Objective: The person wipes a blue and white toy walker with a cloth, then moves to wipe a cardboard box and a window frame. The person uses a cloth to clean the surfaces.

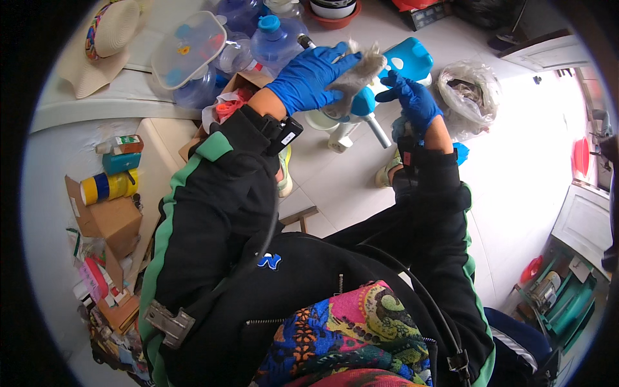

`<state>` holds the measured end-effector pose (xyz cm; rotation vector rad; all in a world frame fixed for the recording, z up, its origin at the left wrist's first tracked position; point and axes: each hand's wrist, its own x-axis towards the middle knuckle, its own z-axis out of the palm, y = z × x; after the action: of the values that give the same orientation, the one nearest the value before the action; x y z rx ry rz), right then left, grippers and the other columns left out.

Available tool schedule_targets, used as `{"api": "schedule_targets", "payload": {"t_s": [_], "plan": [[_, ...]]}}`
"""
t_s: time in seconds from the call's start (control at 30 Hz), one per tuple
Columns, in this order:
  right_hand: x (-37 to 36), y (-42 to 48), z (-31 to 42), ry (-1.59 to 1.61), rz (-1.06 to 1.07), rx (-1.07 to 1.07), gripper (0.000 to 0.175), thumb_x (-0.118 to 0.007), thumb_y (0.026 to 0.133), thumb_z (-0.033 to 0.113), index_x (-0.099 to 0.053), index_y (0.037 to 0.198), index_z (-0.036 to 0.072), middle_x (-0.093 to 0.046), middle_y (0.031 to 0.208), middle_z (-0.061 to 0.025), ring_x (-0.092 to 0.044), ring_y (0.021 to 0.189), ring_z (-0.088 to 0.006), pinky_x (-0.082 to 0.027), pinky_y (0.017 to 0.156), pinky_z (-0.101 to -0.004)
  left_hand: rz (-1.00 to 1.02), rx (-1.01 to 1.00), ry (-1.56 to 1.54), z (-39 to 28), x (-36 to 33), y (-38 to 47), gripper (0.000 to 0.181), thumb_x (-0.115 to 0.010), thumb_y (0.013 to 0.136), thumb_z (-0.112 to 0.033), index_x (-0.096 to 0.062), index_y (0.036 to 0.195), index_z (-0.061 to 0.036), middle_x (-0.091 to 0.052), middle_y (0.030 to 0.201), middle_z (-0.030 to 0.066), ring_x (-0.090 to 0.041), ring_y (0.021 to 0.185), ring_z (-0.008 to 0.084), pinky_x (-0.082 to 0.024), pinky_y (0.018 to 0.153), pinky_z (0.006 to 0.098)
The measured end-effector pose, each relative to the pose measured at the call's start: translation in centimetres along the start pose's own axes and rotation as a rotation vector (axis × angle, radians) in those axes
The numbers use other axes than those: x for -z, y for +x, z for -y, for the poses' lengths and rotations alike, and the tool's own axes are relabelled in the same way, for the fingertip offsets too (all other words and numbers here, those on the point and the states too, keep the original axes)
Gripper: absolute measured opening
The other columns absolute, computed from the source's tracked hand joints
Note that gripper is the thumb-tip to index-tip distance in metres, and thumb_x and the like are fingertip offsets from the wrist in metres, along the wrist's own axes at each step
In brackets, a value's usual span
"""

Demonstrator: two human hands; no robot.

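Note:
My left hand (309,77), in a blue glove, is closed around a grey fluffy cloth (355,80). The cloth bunches up past the fingers and covers part of what lies beneath. My right hand (411,99), also gloved, is just right of it with fingers apart and nothing visible in them. Below and between the hands stands a turquoise and white plastic item with a turquoise knob (363,101) and a grey bar (378,130). A turquoise panel with oval holes (410,57) lies behind; whether it joins the item is hidden.
Large blue water bottles (275,46) and a translucent lidded container (188,51) crowd the far left. A clear plastic bag (468,94) with dark contents sits on the tiled floor to the right. Tape rolls (109,187) and a cardboard box (116,220) are at left.

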<state>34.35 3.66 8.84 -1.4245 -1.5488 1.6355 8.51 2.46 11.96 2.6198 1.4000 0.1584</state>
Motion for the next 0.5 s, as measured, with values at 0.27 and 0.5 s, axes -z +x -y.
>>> {"api": "schedule_targets", "payload": {"t_s": [0.27,0.5], "plan": [[-0.9,1.0,0.5,-0.612,0.007,-0.113,0.053,-0.056,0.091,0.053,-0.066,0.116,0.006,-0.07,0.104,-0.0158,-0.067,0.098,-0.0299,-0.049,0.088,-0.0366,-0.004,0.049,-0.055,3.8,-2.6,1.6,0.061,-0.068,0.083,-0.024,-0.048,0.14,-0.0142,-0.054,0.134,0.0171,-0.056,0.118,0.0341,-0.042,0.105,0.0417],[-0.8,1.7,0.6,-0.795,0.053,-0.2,0.056,-0.061,0.083,0.057,-0.067,0.114,0.011,-0.069,0.107,-0.0164,-0.065,0.101,-0.0353,-0.05,0.088,-0.0417,0.0,0.045,-0.241,3.3,-1.3,1.6,0.063,-0.069,0.083,-0.028,-0.047,0.141,-0.0164,-0.057,0.131,0.0152,-0.057,0.117,0.0337,-0.042,0.105,0.0411]]}}
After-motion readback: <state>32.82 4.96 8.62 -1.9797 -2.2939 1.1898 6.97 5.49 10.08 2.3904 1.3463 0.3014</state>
